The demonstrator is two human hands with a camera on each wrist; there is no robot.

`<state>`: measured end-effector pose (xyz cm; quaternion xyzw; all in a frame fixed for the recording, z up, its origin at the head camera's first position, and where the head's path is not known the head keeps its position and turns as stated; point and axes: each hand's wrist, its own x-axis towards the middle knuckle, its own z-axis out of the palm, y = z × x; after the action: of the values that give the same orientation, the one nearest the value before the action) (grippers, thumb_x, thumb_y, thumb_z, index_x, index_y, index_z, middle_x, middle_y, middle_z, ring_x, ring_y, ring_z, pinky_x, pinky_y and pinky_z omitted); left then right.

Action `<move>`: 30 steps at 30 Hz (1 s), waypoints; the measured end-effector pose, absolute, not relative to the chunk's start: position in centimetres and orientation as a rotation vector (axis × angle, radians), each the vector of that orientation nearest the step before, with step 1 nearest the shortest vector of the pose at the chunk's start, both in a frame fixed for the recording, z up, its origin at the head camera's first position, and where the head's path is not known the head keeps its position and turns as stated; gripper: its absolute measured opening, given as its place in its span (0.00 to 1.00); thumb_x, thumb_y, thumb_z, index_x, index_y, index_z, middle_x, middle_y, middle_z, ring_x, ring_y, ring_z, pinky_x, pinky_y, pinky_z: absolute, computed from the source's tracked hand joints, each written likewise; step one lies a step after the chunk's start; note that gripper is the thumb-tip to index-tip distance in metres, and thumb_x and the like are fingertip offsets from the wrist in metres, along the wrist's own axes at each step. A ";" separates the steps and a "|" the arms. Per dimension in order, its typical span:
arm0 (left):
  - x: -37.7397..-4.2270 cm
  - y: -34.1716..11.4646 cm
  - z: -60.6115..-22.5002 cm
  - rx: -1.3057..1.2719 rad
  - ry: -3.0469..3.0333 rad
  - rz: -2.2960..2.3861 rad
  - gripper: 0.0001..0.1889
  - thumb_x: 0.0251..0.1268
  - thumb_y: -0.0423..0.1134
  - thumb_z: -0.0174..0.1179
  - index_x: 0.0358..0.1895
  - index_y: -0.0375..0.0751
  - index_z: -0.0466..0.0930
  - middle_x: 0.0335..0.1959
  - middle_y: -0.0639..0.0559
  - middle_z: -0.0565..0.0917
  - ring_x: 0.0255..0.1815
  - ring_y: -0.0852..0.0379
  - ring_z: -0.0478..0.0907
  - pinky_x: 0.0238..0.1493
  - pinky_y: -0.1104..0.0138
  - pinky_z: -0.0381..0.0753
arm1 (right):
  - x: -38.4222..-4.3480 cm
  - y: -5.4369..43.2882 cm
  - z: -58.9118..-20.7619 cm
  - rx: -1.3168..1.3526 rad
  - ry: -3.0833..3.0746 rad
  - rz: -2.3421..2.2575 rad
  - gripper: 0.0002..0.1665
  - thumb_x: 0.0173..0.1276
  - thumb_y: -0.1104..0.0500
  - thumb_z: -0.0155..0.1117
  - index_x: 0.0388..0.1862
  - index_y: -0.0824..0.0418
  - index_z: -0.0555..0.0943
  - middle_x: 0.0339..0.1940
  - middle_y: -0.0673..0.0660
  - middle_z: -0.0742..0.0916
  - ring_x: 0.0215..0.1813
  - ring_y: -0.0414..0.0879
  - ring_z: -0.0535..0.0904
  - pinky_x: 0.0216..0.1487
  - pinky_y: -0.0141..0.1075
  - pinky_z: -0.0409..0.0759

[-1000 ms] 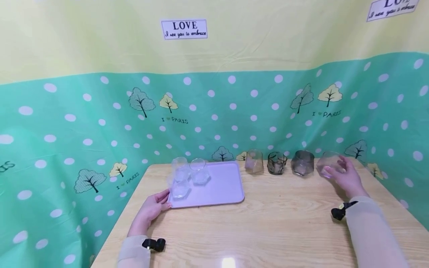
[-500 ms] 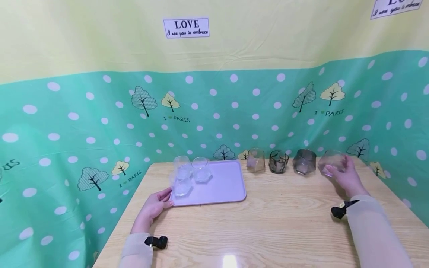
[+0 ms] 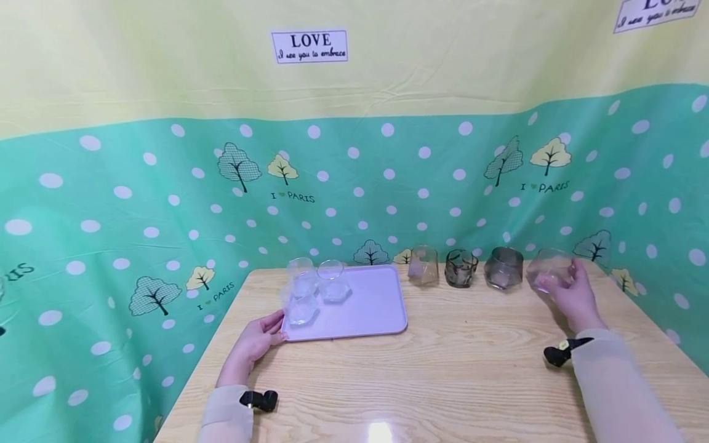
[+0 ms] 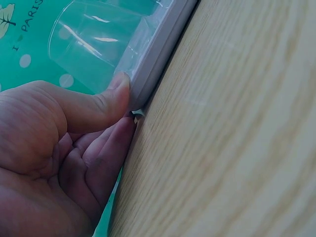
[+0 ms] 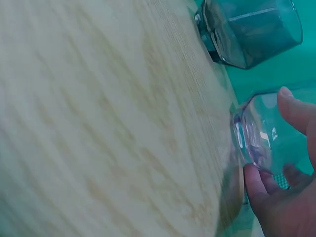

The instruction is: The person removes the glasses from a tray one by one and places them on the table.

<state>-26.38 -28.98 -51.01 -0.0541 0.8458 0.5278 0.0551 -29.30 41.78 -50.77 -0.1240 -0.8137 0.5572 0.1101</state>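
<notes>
My left hand (image 3: 256,339) pinches the near left corner of a lilac tray (image 3: 373,307). In the left wrist view the thumb lies on the tray's rim (image 4: 160,54), with the fingers below it. Three clear drinking glasses (image 3: 335,289) stand grouped on the tray's left part. At the far right of the table, my right hand (image 3: 578,301) holds a clear, faintly pink drinking glass (image 3: 545,263). The right wrist view shows the thumb on one side of this glass (image 5: 264,131) and fingers on the other, near its base.
Left of the held glass, a smoky grey glass (image 3: 503,269), a dark patterned glass (image 3: 461,268) and an amber-tinted glass (image 3: 423,266) stand in a row along the back of the wooden table (image 3: 432,375). A green dotted curtain (image 3: 388,203) hangs directly behind.
The right hand's fingers have settled closer round the pinkish glass, and its wrist has shifted slightly. The left hand stays at the tray corner. The head view has shifted a little.
</notes>
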 end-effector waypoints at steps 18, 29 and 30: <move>-26.2 -29.3 -50.8 -0.160 2.575 1.590 0.38 0.67 0.28 0.70 0.80 0.31 0.66 0.76 0.37 0.73 0.80 0.39 0.65 0.82 0.44 0.57 | -27.9 34.0 -48.8 -0.745 -1.647 1.737 0.46 0.75 0.59 0.68 0.85 0.36 0.61 0.87 0.48 0.57 0.81 0.46 0.57 0.79 0.34 0.61; -26.1 -29.2 -51.2 -0.141 2.566 1.633 0.38 0.66 0.25 0.70 0.79 0.29 0.67 0.74 0.35 0.74 0.78 0.38 0.67 0.80 0.46 0.63 | -27.4 22.4 -47.7 -0.433 -1.553 1.887 0.39 0.76 0.58 0.71 0.81 0.39 0.68 0.79 0.50 0.69 0.65 0.46 0.70 0.60 0.36 0.78; -26.1 -29.2 -51.3 -0.142 2.568 1.635 0.38 0.65 0.25 0.70 0.78 0.29 0.67 0.73 0.35 0.74 0.78 0.38 0.68 0.79 0.46 0.63 | -27.3 21.2 -47.8 -0.410 -1.568 1.882 0.39 0.77 0.58 0.70 0.80 0.39 0.68 0.78 0.51 0.70 0.63 0.46 0.71 0.58 0.35 0.79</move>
<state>-26.07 -29.16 -51.26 -0.0465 0.8418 0.5358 0.0470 -27.25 21.19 -47.79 -0.1563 -0.5974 0.7172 0.3229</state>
